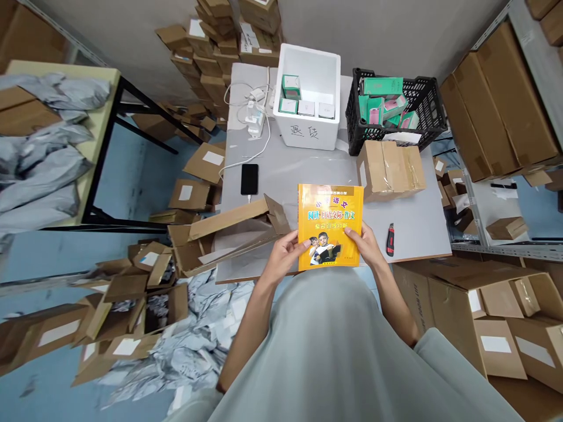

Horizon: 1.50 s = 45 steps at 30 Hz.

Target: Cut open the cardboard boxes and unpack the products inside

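A yellow-orange workbook (329, 225) with Chinese lettering and a picture of two children on its cover is held upright over the near edge of the table. My left hand (284, 256) grips its left edge, thumb on the cover. On the opposite edge, my right hand (366, 241) grips the book in the same way, its fingers behind. Left of the book lies an opened cardboard box (237, 234) with raised flaps, reaching past the table's edge. To the right a red and black box cutter (390, 240) rests on the tabletop.
On the grey table (303, 170) stand a white foam box (308, 132), a black crate (354, 129) of green boxes and a taped carton (382, 173). A phone (249, 179) lies cabled near a power strip (255, 117). Cartons and grey mailing bags (193, 351) cover the floor left.
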Tool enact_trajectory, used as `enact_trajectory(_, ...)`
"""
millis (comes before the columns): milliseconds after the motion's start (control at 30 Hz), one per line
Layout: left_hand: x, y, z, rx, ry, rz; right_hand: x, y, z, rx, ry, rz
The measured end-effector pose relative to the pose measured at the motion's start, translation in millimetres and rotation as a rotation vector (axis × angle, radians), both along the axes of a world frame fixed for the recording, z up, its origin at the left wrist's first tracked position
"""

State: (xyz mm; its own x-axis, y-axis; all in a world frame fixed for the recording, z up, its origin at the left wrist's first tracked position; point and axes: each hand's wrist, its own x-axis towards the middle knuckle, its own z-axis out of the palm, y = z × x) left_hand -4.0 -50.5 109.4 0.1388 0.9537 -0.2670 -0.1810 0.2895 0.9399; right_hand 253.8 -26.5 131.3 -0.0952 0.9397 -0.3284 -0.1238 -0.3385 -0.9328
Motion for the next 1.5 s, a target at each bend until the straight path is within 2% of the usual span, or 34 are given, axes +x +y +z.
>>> enact_trajectory(167, -13.6, 4.4, -14.0, 0.254, 0.221, 0.058, 13.1, -1.4, 0.4, 0.226, -0.096, 0.114)
enact_trajectory(300, -18.1, 8.0, -11.3, 0.405, 0.308, 0.127, 10.9, -2.5, 6.7, 0.338, -0.134, 0.141)
enact_trajectory(467, -17.7, 9.4, -2.4, 0.396, 0.302, 0.198, 5.3, -2.2, 13.1, 0.317, -0.146, 0.137)
enact_trajectory(600, -18.1, 8.3, -1.9, 0.374, 0.322, 0.232, 7.3, 1.5, 12.9, 0.27, -0.176, 0.112)
enact_trajectory(767, -12.0, 2.0, -6.1, 0.203, 0.24, 0.172, 4.3, 4.1, 2.6, 0.103, -0.189, 0.021)
enact_trajectory(933, -5.5, -2.4, -11.0, 0.079, 0.145, 0.163, 0.4, 3.6, -1.9, 0.085, -0.159, -0.022)
enact_trajectory(1067, 1.0, -1.3, -13.0, 0.071, 0.086, 0.161, -3.0, 4.4, -4.2, 0.052, -0.122, -0.049)
enact_trajectory(1267, 16.6, -3.2, -11.2, 0.082, 0.072, 0.273, -16.6, 7.9, -11.7, 0.078, -0.145, -0.125)
enact_trajectory(1500, 19.1, 3.1, -12.1, 0.143, 0.079, 0.296, -12.8, -4.7, 5.9, 0.037, -0.056, -0.048)
